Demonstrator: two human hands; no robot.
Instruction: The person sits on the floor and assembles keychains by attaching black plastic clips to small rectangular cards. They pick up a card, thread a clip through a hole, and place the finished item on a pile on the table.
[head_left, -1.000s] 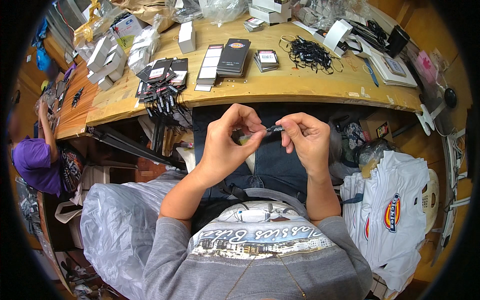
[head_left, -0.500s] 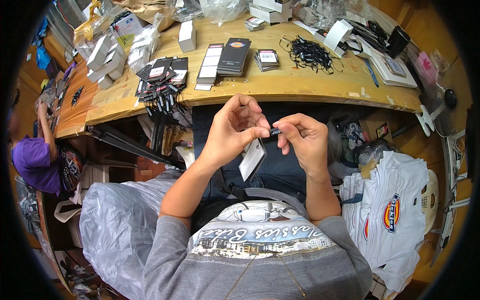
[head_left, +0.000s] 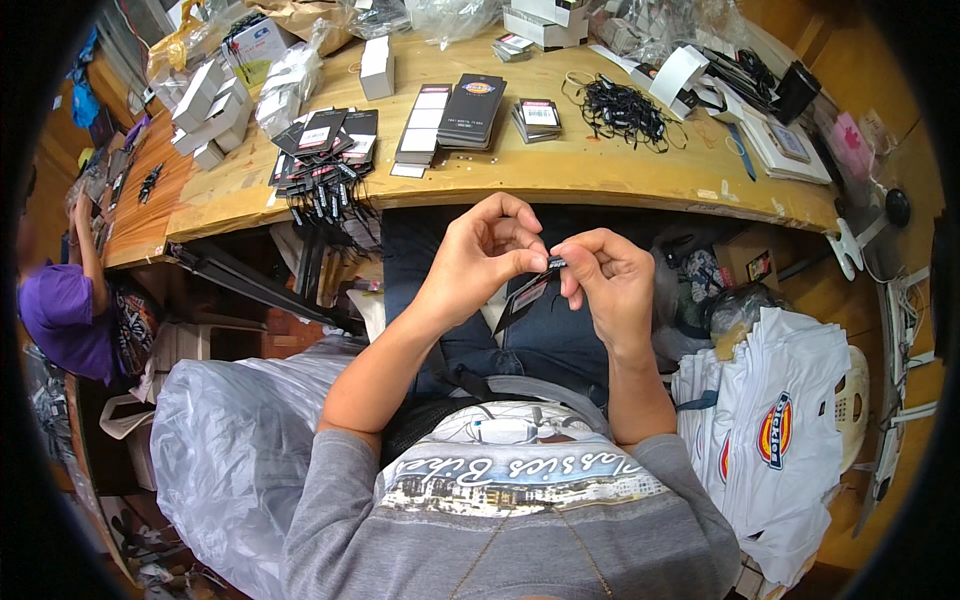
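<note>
My left hand (head_left: 480, 256) and my right hand (head_left: 608, 284) meet above my lap, just short of the table's front edge. Thumb and forefinger of each pinch a small black string seal (head_left: 556, 263) between them. From it hangs a dark hang tag (head_left: 522, 302), tilted, its string mostly hidden by my fingers. On the table, a heap of black strings with seals (head_left: 628, 110) lies to the right. A pile of strung hang tags (head_left: 325, 150), its seals dangling over the edge, sits to the left. Stacks of black tags (head_left: 470, 112) and small cards (head_left: 537, 118) stand between.
White boxes (head_left: 215, 108) and plastic bags (head_left: 290, 85) crowd the table's back left. Folded white garments (head_left: 770, 430) are stacked at my right, a large translucent plastic bag (head_left: 230, 460) at my left. Someone in a purple shirt (head_left: 65, 310) works at the far left.
The hang tag has swung round, from its pale face showing to a dark, printed one. My hands have drawn slightly closer together around the seal.
</note>
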